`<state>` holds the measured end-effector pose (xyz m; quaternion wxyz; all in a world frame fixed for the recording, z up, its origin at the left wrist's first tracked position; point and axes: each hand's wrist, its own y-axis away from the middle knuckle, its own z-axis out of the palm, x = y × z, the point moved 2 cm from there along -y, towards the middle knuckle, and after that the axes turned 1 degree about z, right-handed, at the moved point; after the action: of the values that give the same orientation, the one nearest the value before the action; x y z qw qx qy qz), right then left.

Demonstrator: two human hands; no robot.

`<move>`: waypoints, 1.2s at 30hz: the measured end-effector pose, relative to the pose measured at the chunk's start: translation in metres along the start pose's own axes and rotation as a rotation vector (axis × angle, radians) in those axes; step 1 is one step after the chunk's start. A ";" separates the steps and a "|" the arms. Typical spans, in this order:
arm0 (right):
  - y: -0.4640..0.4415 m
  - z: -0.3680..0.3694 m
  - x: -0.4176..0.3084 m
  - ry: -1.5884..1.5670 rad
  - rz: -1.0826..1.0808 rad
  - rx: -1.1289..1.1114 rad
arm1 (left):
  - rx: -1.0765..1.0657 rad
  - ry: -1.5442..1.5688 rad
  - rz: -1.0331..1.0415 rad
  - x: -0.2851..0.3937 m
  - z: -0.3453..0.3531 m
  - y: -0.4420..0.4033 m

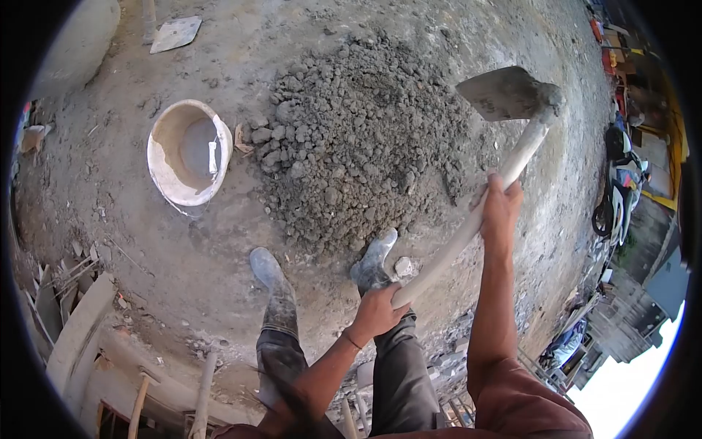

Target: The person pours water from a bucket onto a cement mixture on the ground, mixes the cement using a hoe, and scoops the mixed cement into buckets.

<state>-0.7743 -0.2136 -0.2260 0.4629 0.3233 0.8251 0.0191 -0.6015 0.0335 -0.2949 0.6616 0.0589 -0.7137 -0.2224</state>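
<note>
A hoe (455, 247) with a pale wooden handle is raised on the right side of the head view. Its broad metal blade (504, 94) is off the ground, beside the upper right of a heap of grey, crumbly mortar mix (358, 139). My left hand (376, 314) wraps round the handle's butt end, close to my right boot. Farther up the handle, my right hand (501, 208) is closed round it, with the arm stretched out. Both boots stand at the near edge of the heap.
A whitish bucket (189, 154) stands left of the heap. Behind it lies a flat pale slab (175, 34). Boards and rubble (80, 314) are at lower left. A parked motorcycle (621, 190) stands at far right. A small stone (404, 266) lies by my right boot.
</note>
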 end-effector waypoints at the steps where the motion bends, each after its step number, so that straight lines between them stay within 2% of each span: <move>1: -0.010 0.001 0.000 -0.037 0.016 0.041 | -0.011 -0.043 0.021 0.006 -0.006 -0.011; 2: -0.020 0.006 0.000 -0.075 0.032 0.083 | -0.018 -0.047 0.020 0.010 -0.019 -0.024; 4: -0.042 0.036 0.043 -0.134 0.139 0.114 | -0.047 -0.185 -0.134 0.010 -0.053 -0.040; 5: -0.044 0.058 0.081 -0.133 0.222 0.016 | -0.048 -0.190 -0.129 0.010 -0.071 -0.033; 6: -0.045 0.088 0.124 -0.133 0.300 -0.083 | -0.089 -0.289 -0.250 0.006 -0.092 -0.022; 7: -0.033 0.120 0.169 -0.146 0.319 -0.073 | -0.122 -0.390 -0.370 0.002 -0.109 -0.012; 8: -0.004 0.136 0.161 -0.198 0.451 -0.093 | -0.119 -0.397 -0.362 -0.002 -0.117 0.001; 10: 0.018 0.153 0.170 -0.240 0.458 -0.121 | -0.102 -0.518 -0.422 -0.013 -0.126 0.029; 12: 0.029 0.155 0.151 -0.219 0.507 -0.132 | -0.043 -0.476 -0.402 -0.020 -0.130 0.033; 13: 0.027 0.155 0.163 -0.297 0.424 -0.179 | -0.001 -0.448 -0.346 -0.018 -0.132 0.033; 14: 0.028 0.159 0.169 -0.276 0.361 -0.132 | 0.041 -0.410 -0.276 -0.017 -0.134 0.029; 15: 0.027 0.166 0.176 -0.251 0.394 -0.067 | 0.054 -0.359 -0.278 -0.015 -0.138 0.029; 16: 0.046 0.157 0.136 -0.218 0.359 -0.030 | 0.062 -0.319 -0.299 -0.021 -0.141 0.035; 17: 0.054 0.158 0.139 -0.148 0.321 -0.002 | 0.024 -0.395 -0.301 -0.042 -0.142 0.047; 19: 0.083 0.135 0.090 -0.138 0.291 0.000 | -0.035 -0.485 -0.312 -0.061 -0.135 0.063; 20: 0.097 0.121 0.064 -0.133 0.303 0.013 | -0.017 -0.337 -0.287 -0.060 -0.127 0.068; 21: 0.106 0.107 0.036 -0.126 0.228 0.018 | 0.004 -0.187 -0.266 -0.060 -0.119 0.071; 23: 0.107 0.090 0.005 -0.104 0.154 0.034 | -0.016 -0.153 -0.244 -0.074 -0.097 0.061; 25: 0.095 0.090 -0.014 -0.044 -0.014 0.031 | -0.026 -0.138 -0.224 -0.075 -0.087 0.048; 26: 0.081 0.100 -0.003 -0.044 -0.008 0.030 | 0.009 -0.076 -0.270 -0.071 -0.080 0.040; 28: 0.051 0.144 0.052 0.190 -0.135 0.032 | 0.069 -0.029 -0.328 -0.067 -0.068 0.047; 30: 0.041 0.192 0.141 0.376 -0.041 -0.104 | 0.131 0.044 -0.491 -0.075 -0.054 0.068; 32: 0.061 0.189 0.129 0.236 0.288 -0.218 | 0.151 -0.101 -0.395 -0.086 -0.067 0.075; 33: 0.063 0.192 0.147 0.188 0.304 -0.242 | 0.143 -0.108 -0.382 -0.092 -0.070 0.080; 34: 0.071 0.181 0.120 0.196 0.274 -0.210 | 0.144 -0.106 -0.364 -0.095 -0.072 0.079; 36: 0.065 0.168 0.108 0.181 0.075 -0.112 | 0.160 -0.048 -0.279 -0.085 -0.070 0.070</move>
<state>-0.6494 -0.1472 -0.3817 0.4027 0.3243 0.8486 0.1118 -0.5088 0.1115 -0.3433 0.6001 0.2045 -0.7298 -0.2557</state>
